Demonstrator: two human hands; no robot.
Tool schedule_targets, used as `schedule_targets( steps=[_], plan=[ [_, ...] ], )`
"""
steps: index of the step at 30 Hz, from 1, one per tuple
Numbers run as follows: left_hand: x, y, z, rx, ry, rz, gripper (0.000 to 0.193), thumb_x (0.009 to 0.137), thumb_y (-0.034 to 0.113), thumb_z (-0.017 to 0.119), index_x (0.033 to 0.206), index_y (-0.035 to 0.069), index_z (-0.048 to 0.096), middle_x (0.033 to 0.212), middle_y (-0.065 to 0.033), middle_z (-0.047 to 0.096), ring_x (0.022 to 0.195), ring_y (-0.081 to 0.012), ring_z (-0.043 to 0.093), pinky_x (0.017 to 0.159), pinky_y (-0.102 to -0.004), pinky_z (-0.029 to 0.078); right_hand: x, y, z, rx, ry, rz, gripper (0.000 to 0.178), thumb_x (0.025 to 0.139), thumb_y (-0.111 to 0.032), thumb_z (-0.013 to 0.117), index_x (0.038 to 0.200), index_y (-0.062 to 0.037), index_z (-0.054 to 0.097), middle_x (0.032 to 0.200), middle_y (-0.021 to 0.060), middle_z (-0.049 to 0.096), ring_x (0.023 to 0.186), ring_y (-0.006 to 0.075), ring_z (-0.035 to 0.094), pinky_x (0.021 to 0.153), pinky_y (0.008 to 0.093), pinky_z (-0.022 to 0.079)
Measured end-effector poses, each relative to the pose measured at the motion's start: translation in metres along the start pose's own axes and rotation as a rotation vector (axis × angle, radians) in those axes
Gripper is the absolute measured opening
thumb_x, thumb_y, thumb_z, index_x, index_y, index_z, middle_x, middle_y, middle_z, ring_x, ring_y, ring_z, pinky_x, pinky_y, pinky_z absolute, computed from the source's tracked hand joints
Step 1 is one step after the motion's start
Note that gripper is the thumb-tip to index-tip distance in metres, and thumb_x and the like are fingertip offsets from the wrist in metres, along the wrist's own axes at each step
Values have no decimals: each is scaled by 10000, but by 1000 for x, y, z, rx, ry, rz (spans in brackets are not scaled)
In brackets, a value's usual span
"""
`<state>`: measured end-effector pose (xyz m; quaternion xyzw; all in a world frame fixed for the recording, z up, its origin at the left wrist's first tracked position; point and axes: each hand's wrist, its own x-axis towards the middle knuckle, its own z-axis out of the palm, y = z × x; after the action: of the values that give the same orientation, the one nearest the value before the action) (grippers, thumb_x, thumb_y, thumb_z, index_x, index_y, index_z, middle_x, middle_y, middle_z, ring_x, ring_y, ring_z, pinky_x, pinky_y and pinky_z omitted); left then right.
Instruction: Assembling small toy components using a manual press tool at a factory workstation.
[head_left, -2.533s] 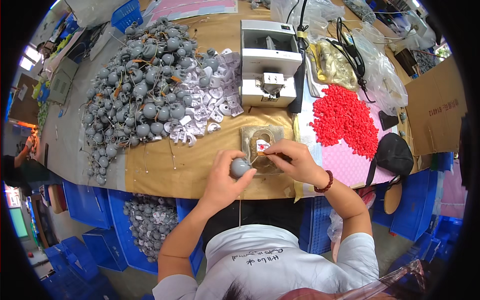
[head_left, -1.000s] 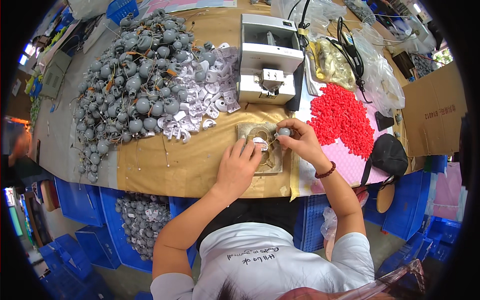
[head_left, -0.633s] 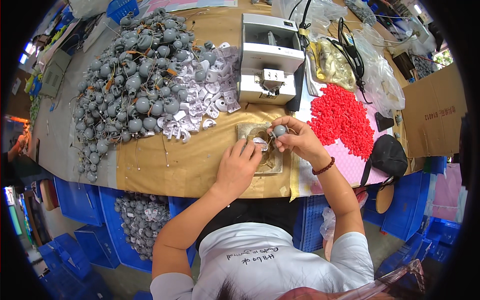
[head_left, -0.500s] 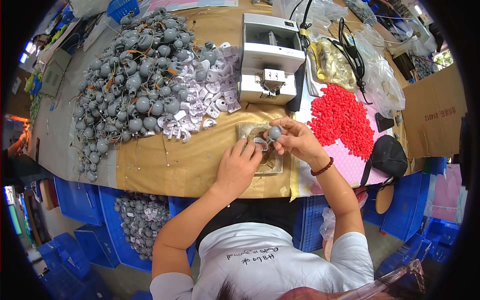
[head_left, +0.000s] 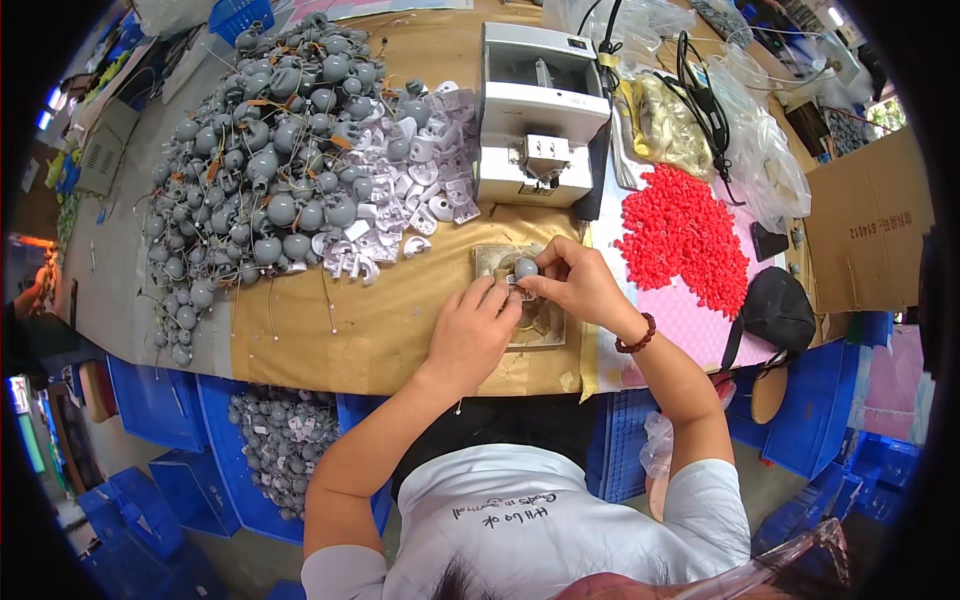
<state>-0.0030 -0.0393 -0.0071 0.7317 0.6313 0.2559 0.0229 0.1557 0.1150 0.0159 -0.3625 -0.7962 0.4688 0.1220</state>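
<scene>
A small grey ball-shaped part (head_left: pixel 526 267) is pinched between the thumb and fingers of my right hand (head_left: pixel 580 290). Just below it, my left hand (head_left: pixel 472 328) has its fingertips closed on a small white plastic piece (head_left: pixel 512 281), mostly covered by the fingers. Ball and piece meet or nearly meet; the exact contact is hidden. Both hands are over a square metal plate (head_left: pixel 548 336) with a round recess, lying on the brown-covered table (head_left: pixel 400 345).
A large heap of grey ball parts with wires (head_left: pixel 265 165) lies left, beside white plastic pieces (head_left: pixel 420 185). A white machine (head_left: pixel 535 120) stands behind the plate. Red small parts (head_left: pixel 685 240) and a black cap (head_left: pixel 778 308) lie right. Below the table's edge is a blue crate (head_left: pixel 215 400).
My right hand has moved slightly left with the grey ball part, bringing it down to the white plastic piece. The left hand has barely shifted.
</scene>
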Motion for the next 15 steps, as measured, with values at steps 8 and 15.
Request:
schedule_targets(
  steps=[8, 15],
  plan=[
    [3, 0, -1, -23, 1, -21, 401, 770, 78, 719, 1170, 55, 692, 1216, -100, 651, 1227, -305, 581, 955, -447, 501, -2, 5, 7, -36, 44, -6, 318, 849, -181, 862, 956, 2, 625, 643, 15, 594, 584, 77, 520, 539, 280, 437],
    [4, -2, -1, -9, 32, 8, 376, 769, 98, 732, 1139, 48, 685, 1178, -93, 653, 1206, -289, 584, 915, -423, 500, -5, -1, 1, -140, -20, -132, 397, 875, -187, 831, 1200, -37, 657, 677, 17, 584, 606, 97, 512, 572, 288, 438]
  ],
)
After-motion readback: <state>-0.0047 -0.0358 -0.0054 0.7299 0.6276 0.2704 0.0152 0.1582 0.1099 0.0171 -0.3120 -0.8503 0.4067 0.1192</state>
